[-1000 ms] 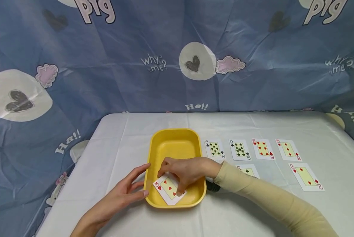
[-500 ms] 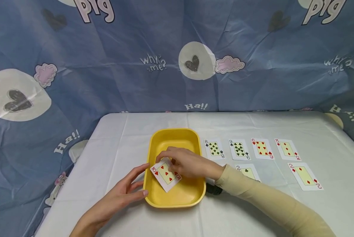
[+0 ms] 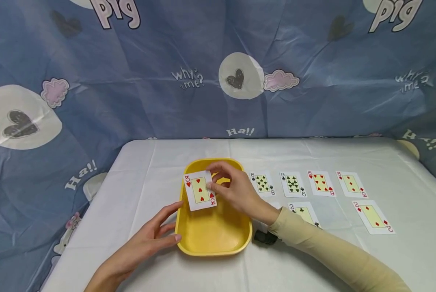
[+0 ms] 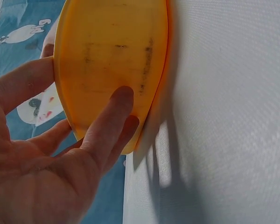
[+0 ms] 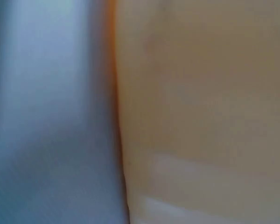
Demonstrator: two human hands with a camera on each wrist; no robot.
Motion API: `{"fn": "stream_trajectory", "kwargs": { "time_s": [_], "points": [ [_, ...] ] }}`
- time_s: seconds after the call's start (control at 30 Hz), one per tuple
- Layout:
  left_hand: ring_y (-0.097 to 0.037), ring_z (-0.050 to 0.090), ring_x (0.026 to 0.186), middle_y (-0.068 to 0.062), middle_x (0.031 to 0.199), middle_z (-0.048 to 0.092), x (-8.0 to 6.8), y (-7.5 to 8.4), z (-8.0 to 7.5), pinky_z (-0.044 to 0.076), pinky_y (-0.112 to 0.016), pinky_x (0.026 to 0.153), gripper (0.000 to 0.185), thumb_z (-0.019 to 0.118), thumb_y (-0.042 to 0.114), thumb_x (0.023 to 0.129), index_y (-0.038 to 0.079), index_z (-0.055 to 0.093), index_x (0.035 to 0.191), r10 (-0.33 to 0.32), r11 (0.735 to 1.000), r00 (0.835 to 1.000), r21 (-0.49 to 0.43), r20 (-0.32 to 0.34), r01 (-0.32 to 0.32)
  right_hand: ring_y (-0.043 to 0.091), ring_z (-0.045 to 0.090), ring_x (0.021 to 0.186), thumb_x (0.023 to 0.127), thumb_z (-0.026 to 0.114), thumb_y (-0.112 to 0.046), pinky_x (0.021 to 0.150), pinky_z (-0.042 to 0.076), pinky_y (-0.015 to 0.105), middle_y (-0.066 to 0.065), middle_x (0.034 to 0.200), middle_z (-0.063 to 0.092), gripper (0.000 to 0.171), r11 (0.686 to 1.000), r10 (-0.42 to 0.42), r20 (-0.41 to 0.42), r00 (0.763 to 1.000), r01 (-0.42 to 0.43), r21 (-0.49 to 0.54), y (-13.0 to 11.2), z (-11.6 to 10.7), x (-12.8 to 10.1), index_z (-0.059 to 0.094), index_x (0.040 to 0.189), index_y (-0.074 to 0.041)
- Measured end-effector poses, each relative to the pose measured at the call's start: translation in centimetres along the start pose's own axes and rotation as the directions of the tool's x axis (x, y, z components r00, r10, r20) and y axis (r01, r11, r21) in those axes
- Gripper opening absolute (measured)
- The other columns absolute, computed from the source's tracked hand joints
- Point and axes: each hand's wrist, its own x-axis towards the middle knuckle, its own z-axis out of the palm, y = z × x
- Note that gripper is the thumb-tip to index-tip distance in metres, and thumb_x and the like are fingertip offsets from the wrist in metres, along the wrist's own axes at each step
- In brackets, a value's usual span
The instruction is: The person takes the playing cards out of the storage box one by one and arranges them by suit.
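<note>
My right hand (image 3: 236,190) pinches a three of hearts playing card (image 3: 199,190) at its right edge, over a yellow tray (image 3: 218,233). The card's face shows, and it covers part of the tray's left wall. Along that left side, my left hand (image 3: 148,241) touches the tray from outside with extended fingers. Close up in the left wrist view, the left hand's fingers (image 4: 109,123) lie against the tray's scuffed outer wall (image 4: 116,60). The right wrist view is blurred and mostly filled by a tan surface; no card is visible there.
Face-up to the right lie an eight of spades (image 3: 262,183), nine of clubs (image 3: 293,184), six of hearts (image 3: 320,183) and three of diamonds (image 3: 351,185). Nearer are a two of clubs (image 3: 305,213), partly behind the sleeve, and a two of diamonds (image 3: 373,217). A patterned blue cloth (image 3: 159,105) hangs behind.
My right hand has lifted the three of hearts from the tray's near part, moved it away from me and turned it more upright. The left hand has stayed at the tray's side.
</note>
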Motion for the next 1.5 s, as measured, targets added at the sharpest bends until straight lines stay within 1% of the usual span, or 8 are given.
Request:
{"fn": "stream_trajectory", "kwargs": {
  "time_s": [0.23, 0.37, 0.57, 0.73, 0.87, 1.13, 1.33, 1.5],
  "points": [
    [-0.031, 0.042, 0.135, -0.005, 0.162, 0.011, 0.0, 0.0, 0.0, 0.042, -0.045, 0.101, 0.072, 0.070, 0.023, 0.093, 0.028, 0.031, 0.152, 0.003, 1.000, 1.000, -0.002, -0.001, -0.003, 0.023, 0.062, 0.089, 0.084, 0.072, 0.009, 0.073, 0.054, 0.028, 0.014, 0.106, 0.062, 0.037, 0.989, -0.069, -0.184, 0.981, 0.092, 0.119, -0.7, -0.3, -0.5, 0.061, 0.119, 0.000],
    [-0.031, 0.041, 0.136, -0.005, 0.162, 0.010, 0.0, 0.0, 0.0, 0.042, -0.045, 0.100, 0.072, 0.070, 0.023, 0.093, 0.028, 0.031, 0.153, 0.014, 1.000, 1.000, -0.002, 0.005, -0.014, 0.023, 0.061, 0.088, 0.084, 0.069, 0.015, 0.070, 0.053, 0.026, 0.016, 0.104, 0.060, 0.038, 0.980, -0.107, -0.226, 0.968, 0.141, 0.143, -1.1, -0.8, -0.9, 0.057, 0.118, 0.004],
    [-0.029, 0.042, 0.136, -0.004, 0.162, 0.011, -0.1, -0.2, -0.2, 0.043, -0.041, 0.099, 0.072, 0.070, 0.024, 0.093, 0.029, 0.030, 0.153, 0.022, 1.000, 1.000, 0.002, 0.015, -0.022, 0.024, 0.059, 0.087, 0.086, 0.070, 0.011, 0.069, 0.056, 0.035, 0.014, 0.102, 0.055, 0.042, 0.968, -0.066, -0.226, 0.972, 0.118, 0.222, -0.4, -2.8, -1.5, 0.055, 0.124, 0.002],
    [-0.027, 0.042, 0.136, -0.002, 0.161, 0.011, -0.1, -0.2, -0.3, 0.043, -0.038, 0.099, 0.072, 0.070, 0.024, 0.093, 0.031, 0.031, 0.152, 0.035, 0.999, 0.999, 0.004, 0.030, -0.035, 0.025, 0.061, 0.082, 0.088, 0.069, 0.007, 0.064, 0.057, 0.042, 0.019, 0.094, 0.052, 0.042, 0.968, -0.018, -0.207, 0.978, 0.068, 0.241, -0.7, -5.7, -2.4, 0.057, 0.127, 0.000],
    [-0.029, 0.042, 0.136, -0.005, 0.162, 0.009, -0.2, -0.2, -0.3, 0.043, -0.039, 0.099, 0.072, 0.069, 0.023, 0.094, 0.029, 0.029, 0.154, 0.041, 0.999, 0.998, 0.005, 0.046, -0.041, 0.021, 0.061, 0.083, 0.088, 0.069, 0.007, 0.064, 0.057, 0.040, 0.019, 0.099, 0.052, 0.042, 0.974, 0.025, -0.210, 0.977, 0.023, 0.224, -0.9, -8.2, -3.5, 0.056, 0.128, 0.000],
    [-0.029, 0.042, 0.135, -0.005, 0.162, 0.010, 0.0, 0.0, -0.3, 0.042, -0.042, 0.100, 0.073, 0.069, 0.023, 0.094, 0.027, 0.028, 0.154, 0.022, 1.000, 0.999, 0.004, 0.039, -0.022, 0.019, 0.063, 0.085, 0.089, 0.070, 0.003, 0.066, 0.057, 0.040, 0.014, 0.104, 0.060, 0.043, 0.975, 0.186, -0.173, 0.967, -0.159, 0.158, -0.7, -13.3, -6.4, 0.054, 0.129, -0.001],
    [-0.030, 0.041, 0.137, -0.005, 0.162, 0.009, 0.1, 0.0, -0.3, 0.043, -0.043, 0.100, 0.073, 0.069, 0.023, 0.094, 0.028, 0.028, 0.154, 0.018, 1.000, 0.999, 0.005, 0.036, -0.018, 0.022, 0.065, 0.088, 0.094, 0.065, -0.003, 0.068, 0.056, 0.042, 0.015, 0.112, 0.060, 0.043, 0.966, 0.256, -0.089, 0.963, -0.253, 0.047, -0.3, -17.1, -9.3, 0.050, 0.135, -0.003],
    [-0.031, 0.041, 0.136, -0.005, 0.162, 0.010, 0.0, -0.1, -0.3, 0.042, -0.045, 0.100, 0.073, 0.069, 0.024, 0.094, 0.028, 0.029, 0.154, 0.004, 1.000, 1.000, -0.001, 0.029, -0.004, 0.023, 0.067, 0.088, 0.097, 0.064, -0.008, 0.067, 0.056, 0.042, 0.016, 0.114, 0.056, 0.044, 0.941, 0.332, -0.065, 0.941, -0.335, -0.043, 0.4, -20.0, -11.8, 0.050, 0.139, -0.007]
  ]
}}
